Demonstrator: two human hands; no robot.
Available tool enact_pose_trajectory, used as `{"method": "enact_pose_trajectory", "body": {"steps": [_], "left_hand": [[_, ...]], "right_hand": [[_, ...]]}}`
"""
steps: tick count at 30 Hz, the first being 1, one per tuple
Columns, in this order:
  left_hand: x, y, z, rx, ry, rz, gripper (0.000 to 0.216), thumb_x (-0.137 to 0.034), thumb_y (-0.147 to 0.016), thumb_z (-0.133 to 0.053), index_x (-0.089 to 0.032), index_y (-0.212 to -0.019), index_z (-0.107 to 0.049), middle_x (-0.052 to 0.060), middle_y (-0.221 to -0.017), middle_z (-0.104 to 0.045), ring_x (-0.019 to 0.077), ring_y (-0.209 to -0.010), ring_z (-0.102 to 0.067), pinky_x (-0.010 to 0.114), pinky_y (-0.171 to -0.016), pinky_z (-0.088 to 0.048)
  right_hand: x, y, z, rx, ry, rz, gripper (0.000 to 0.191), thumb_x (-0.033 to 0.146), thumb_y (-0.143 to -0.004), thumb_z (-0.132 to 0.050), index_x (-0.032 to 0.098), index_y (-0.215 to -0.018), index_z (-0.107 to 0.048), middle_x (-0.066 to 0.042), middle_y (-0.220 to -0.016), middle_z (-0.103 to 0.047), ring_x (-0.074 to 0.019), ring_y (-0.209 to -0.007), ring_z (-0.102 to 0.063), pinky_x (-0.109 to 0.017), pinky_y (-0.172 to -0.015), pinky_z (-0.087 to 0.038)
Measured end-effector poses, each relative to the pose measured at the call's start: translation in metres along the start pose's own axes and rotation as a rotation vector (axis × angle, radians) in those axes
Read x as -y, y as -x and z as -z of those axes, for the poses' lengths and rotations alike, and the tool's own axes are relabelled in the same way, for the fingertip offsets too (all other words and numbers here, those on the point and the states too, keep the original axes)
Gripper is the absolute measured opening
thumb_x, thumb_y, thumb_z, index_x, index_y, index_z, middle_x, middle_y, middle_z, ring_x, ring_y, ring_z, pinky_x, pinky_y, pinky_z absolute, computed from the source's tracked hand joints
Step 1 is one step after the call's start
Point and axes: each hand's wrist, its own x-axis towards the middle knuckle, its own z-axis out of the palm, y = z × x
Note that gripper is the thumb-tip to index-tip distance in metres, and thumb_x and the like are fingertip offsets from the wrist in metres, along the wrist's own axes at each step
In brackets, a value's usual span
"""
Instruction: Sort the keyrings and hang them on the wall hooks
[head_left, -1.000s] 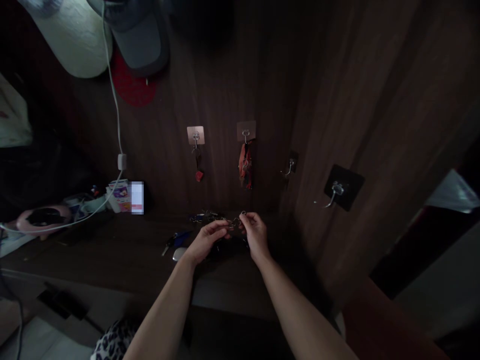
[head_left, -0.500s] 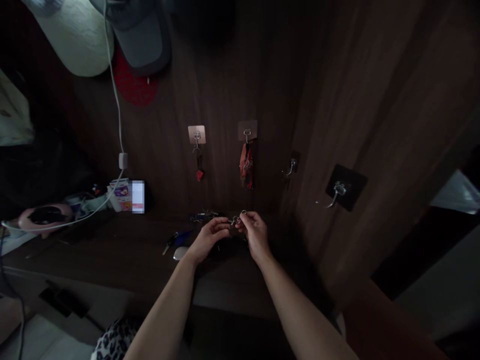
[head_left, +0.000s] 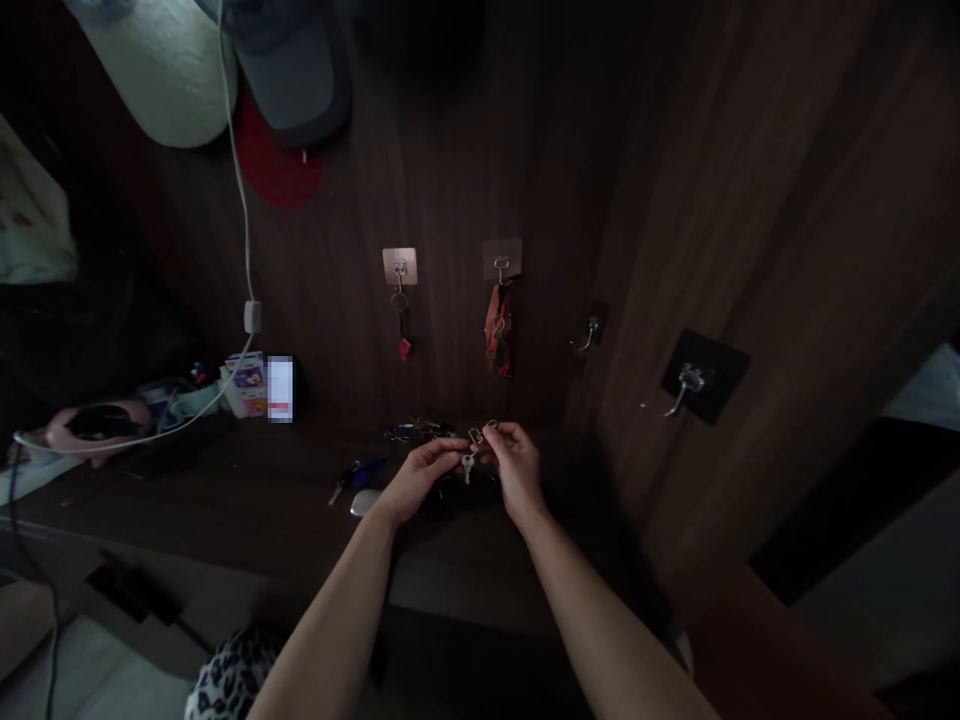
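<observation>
Above the dark wooden shelf, my left hand [head_left: 420, 478] and my right hand [head_left: 516, 468] meet at a metal key ring [head_left: 475, 436]. A small silver key [head_left: 468, 468] dangles between the fingertips. My right thumb and fingers pinch the ring's far side; my left fingers are closed at its near end, though what exactly they pinch is too small to make out. Behind the hands lies a bunch of keys [head_left: 420, 430]. Left of my left hand are a key with a blue tag [head_left: 364, 470] and a pale rounded object [head_left: 365, 502].
On the back wall, one adhesive hook [head_left: 400, 266] holds a ring with a red tag, another [head_left: 502, 262] a red-orange key bundle. Bare hooks [head_left: 684, 378] sit to the right. A white cable [head_left: 246, 220] hangs left, near caps [head_left: 289, 80], small boxes and a lit screen [head_left: 280, 390].
A silver key now hangs down visibly between my hands, and the ring shows more openly. Both hands stay in nearly the same place; the view has shifted slightly.
</observation>
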Motion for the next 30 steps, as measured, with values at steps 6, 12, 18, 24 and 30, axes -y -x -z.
{"method": "enact_pose_trajectory", "body": {"steps": [6, 12, 18, 24, 30], "left_hand": [[0.002, -0.001, 0.0, -0.012, 0.006, -0.001, 0.035, -0.031, -0.073, -0.065, -0.018, -0.106, -0.063, 0.005, -0.097, -0.066, 0.0135, -0.082, -0.058, 0.024, -0.08, -0.042], [0.0, -0.001, -0.002, -0.04, -0.055, -0.024, 0.032, -0.033, -0.072, -0.064, -0.019, -0.101, -0.064, 0.002, -0.093, -0.065, 0.0131, -0.078, -0.057, 0.023, -0.075, -0.041], [-0.002, -0.001, -0.002, -0.058, -0.149, -0.04, 0.022, -0.037, -0.075, -0.06, -0.015, -0.074, -0.064, -0.002, -0.067, -0.058, 0.0099, -0.064, -0.05, 0.02, -0.064, -0.038], [-0.001, -0.002, -0.003, -0.081, -0.103, -0.03, 0.022, -0.037, -0.073, -0.062, -0.015, -0.071, -0.062, -0.002, -0.061, -0.057, 0.0093, -0.059, -0.049, 0.02, -0.06, -0.037], [-0.003, -0.01, 0.007, -0.288, 0.215, -0.04, 0.02, -0.034, -0.072, -0.063, -0.015, -0.078, -0.06, 0.0, -0.07, -0.063, 0.0092, -0.061, -0.056, 0.019, -0.061, -0.042]], "right_hand": [[0.0, 0.0, 0.0, 0.008, 0.025, 0.001, 0.028, 0.043, -0.065, -0.066, 0.019, -0.075, -0.055, 0.0, -0.066, -0.063, -0.0148, -0.058, -0.061, -0.022, -0.046, -0.041], [0.0, 0.004, -0.002, 0.097, 0.131, -0.018, 0.024, 0.041, -0.065, -0.066, 0.019, -0.072, -0.06, 0.001, -0.062, -0.062, -0.0124, -0.056, -0.056, -0.021, -0.047, -0.037], [-0.001, 0.004, -0.004, 0.124, 0.165, -0.026, 0.024, 0.043, -0.066, -0.065, 0.02, -0.07, -0.061, 0.003, -0.061, -0.059, -0.0123, -0.057, -0.053, -0.022, -0.051, -0.038], [-0.004, 0.002, -0.002, 0.116, 0.172, -0.029, 0.026, 0.045, -0.067, -0.064, 0.019, -0.069, -0.06, 0.003, -0.06, -0.057, -0.0112, -0.055, -0.049, -0.021, -0.048, -0.035], [-0.003, 0.0, 0.001, 0.039, 0.146, -0.078, 0.031, 0.049, -0.07, -0.059, 0.018, -0.072, -0.062, 0.001, -0.06, -0.057, -0.0091, -0.052, -0.045, -0.02, -0.044, -0.029]]}}
